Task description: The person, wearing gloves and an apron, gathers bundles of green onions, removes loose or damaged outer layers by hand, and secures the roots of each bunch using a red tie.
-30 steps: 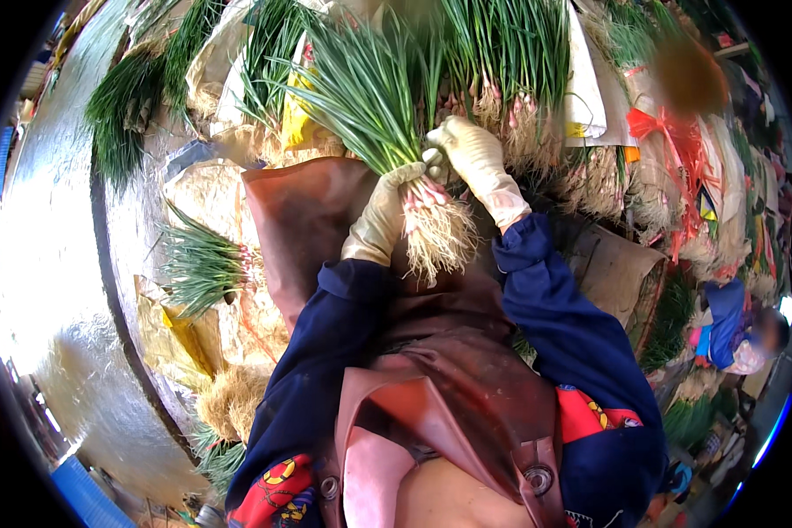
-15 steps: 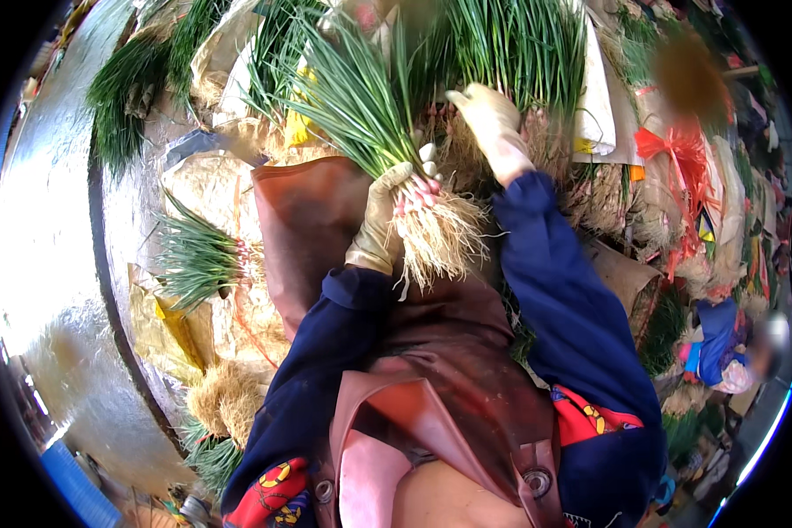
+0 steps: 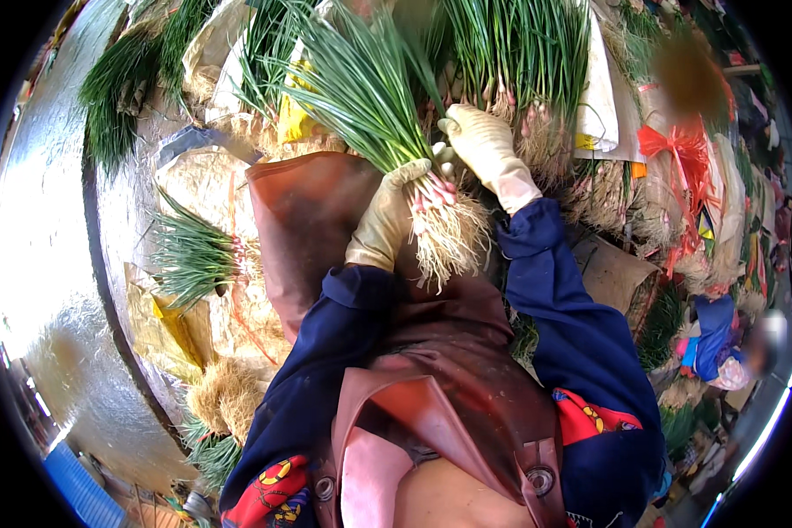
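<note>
Scallion bunch [image 3: 387,114] gripped by left hand [image 3: 387,220]; right hand [image 3: 488,150] grasps crowded scallion pile [image 3: 519,62] alongside.

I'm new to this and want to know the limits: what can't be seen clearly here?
- Head view: right hand fingertips, buried in the green onions.
- Left hand palm, hidden by the bunch it grips.
- Bunch's leaf tips, cut off at the top edge.
</note>
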`<state>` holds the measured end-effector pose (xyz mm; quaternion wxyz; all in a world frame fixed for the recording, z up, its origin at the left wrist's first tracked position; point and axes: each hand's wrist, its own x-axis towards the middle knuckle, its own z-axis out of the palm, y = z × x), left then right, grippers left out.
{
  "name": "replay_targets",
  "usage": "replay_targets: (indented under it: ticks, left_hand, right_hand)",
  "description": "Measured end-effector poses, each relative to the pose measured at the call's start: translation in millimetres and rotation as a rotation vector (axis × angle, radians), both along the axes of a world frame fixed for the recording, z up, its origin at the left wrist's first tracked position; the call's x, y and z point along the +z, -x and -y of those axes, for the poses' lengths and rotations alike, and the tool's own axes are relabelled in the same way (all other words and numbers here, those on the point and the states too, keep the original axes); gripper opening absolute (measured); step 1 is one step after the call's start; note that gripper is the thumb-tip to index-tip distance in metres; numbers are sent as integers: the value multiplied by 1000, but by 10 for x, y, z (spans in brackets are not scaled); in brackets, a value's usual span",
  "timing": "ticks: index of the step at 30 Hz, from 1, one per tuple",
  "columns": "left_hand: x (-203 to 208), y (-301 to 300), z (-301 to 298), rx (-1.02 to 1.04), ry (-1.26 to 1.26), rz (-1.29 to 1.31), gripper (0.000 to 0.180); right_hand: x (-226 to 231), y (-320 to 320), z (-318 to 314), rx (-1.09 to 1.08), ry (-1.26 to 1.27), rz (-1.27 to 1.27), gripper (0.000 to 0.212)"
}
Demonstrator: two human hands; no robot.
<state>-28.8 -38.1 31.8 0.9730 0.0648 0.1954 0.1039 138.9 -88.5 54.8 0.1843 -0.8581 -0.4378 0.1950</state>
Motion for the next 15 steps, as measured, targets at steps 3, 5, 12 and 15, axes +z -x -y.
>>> replay_targets:
  ticks: [3,5,12,15]
  left_hand:
    - [-89,-64,9,19,-90,-76,39]
    - [-108,-46,-1,29,-113,-80,40]
    - [180,184,5,237,133,273,48]
    - [-30,167,-59,180,68,239,56]
  right_hand:
    - [147,106,-27,-58,41,115,24]
    - [109,47,-30,-150,48,265,24]
    - [209,-542,529,223,975,-30,38]
    - [264,-349,120,-31,603,-12,46]
